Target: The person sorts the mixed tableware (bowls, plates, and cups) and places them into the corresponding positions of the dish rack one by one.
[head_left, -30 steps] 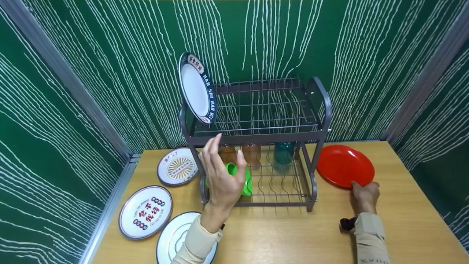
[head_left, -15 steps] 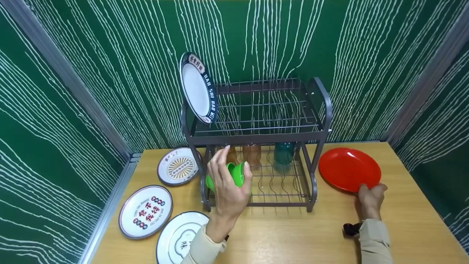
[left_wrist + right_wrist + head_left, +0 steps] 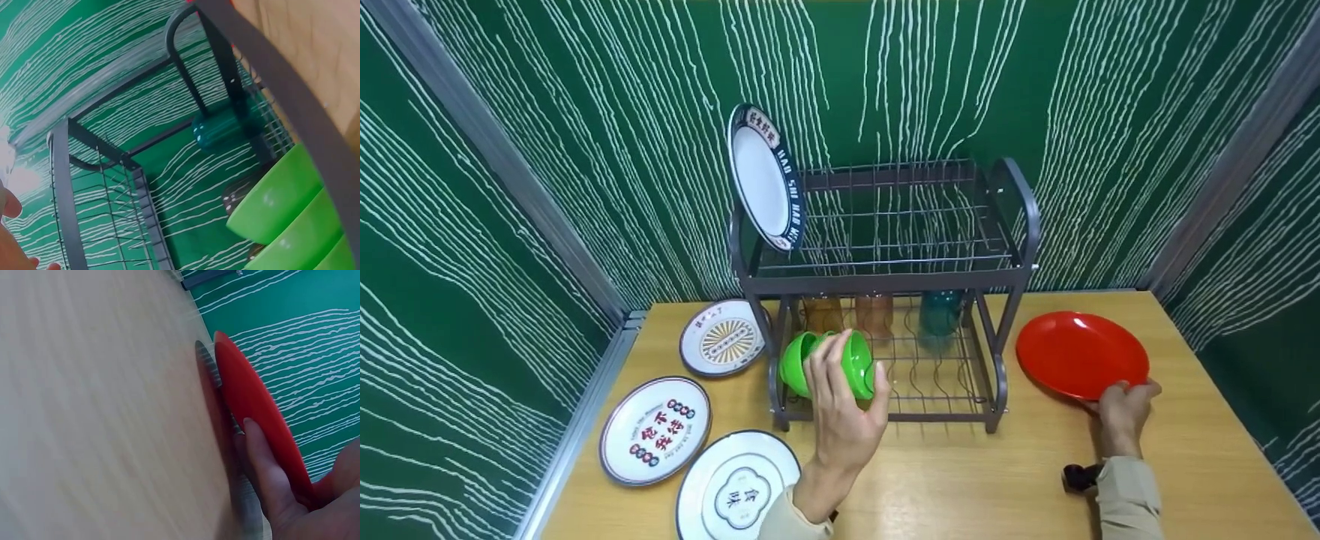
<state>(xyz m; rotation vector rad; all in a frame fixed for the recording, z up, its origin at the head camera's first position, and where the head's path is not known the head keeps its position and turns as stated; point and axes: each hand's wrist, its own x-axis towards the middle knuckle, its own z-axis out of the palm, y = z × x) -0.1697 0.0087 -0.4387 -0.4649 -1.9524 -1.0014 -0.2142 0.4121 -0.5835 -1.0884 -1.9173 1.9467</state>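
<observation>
My right hand (image 3: 1125, 411) pinches the near right rim of a red plate (image 3: 1081, 355), to the right of the rack. In the right wrist view, fingers (image 3: 264, 461) lie under the plate (image 3: 253, 394), and a gap with its shadow shows between plate and table. My left hand (image 3: 844, 412) is in front of the rack with fingers extended, holding nothing. Behind it, several green bowls (image 3: 793, 367) stand on edge in the lower tier at the left; the hand partly hides them. In the left wrist view, the bowls (image 3: 281, 197) lean together.
A two-tier dark dish rack (image 3: 885, 285) stands mid-table. A white plate with a dark rim (image 3: 765, 184) leans upright at its upper left. Amber cups (image 3: 874, 315) and a teal cup (image 3: 940, 319) sit below. Three white plates (image 3: 641, 469) lie to the left.
My right hand has shifted the red plate slightly right and nearer. My left hand has drawn down and right from the green bowls, which are now more visible.
</observation>
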